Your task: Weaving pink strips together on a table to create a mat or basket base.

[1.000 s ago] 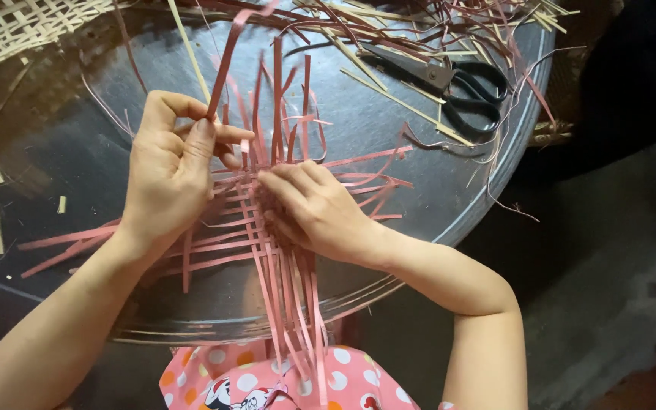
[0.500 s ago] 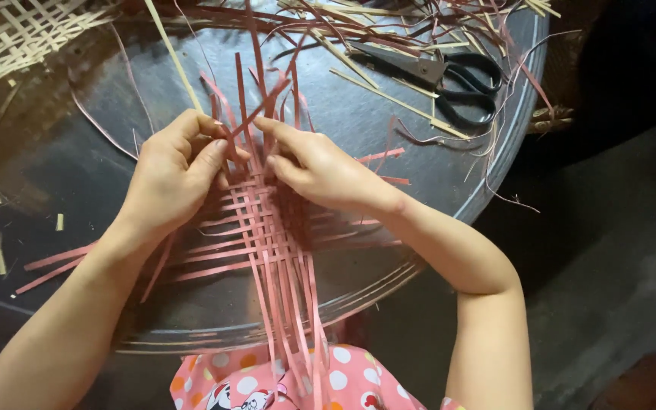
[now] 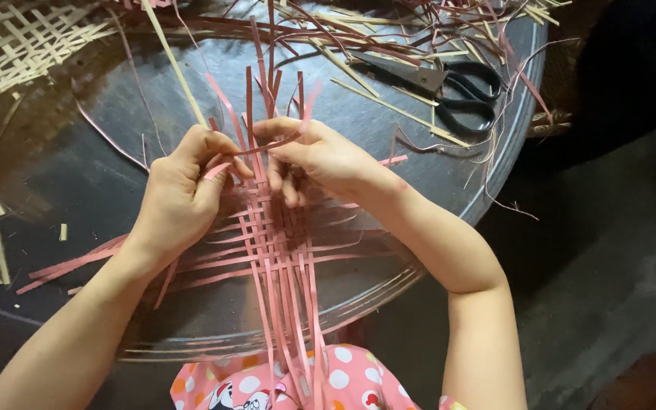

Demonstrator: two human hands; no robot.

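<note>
The left hand (image 3: 184, 190) is pinching one pink strip (image 3: 263, 148) between thumb and forefinger, its grip clenched on the near end; the right hand (image 3: 316, 156) is grasping the same strip from the other side, fingers curled over it and pressing down onto the weave; the strip is running crosswise between the two hands, just above the top edge of the pink woven mat (image 3: 275, 243), which is lying flat on the round dark metal surface (image 3: 115, 137) directly under both hands; the loose upright ends (image 3: 250, 95) of the mat are standing up beyond the fingers, and the long tails are trailing back over the rim toward a pink dotted garment (image 3: 328, 383); farther out, black-handled scissors (image 3: 449, 87) are lying among scattered pale and reddish offcuts (image 3: 389, 106), well apart from the hands, and a pale lattice panel (image 3: 17, 45) is resting at the far left; judging from this, the thin strip is likely to kink or split if it is being bent too sharply at the pinch; the uprights are looking free enough to slip out of order while the fingers are crowding them; the finished rows could be loosening if the mat is sliding on the smooth metal
</note>
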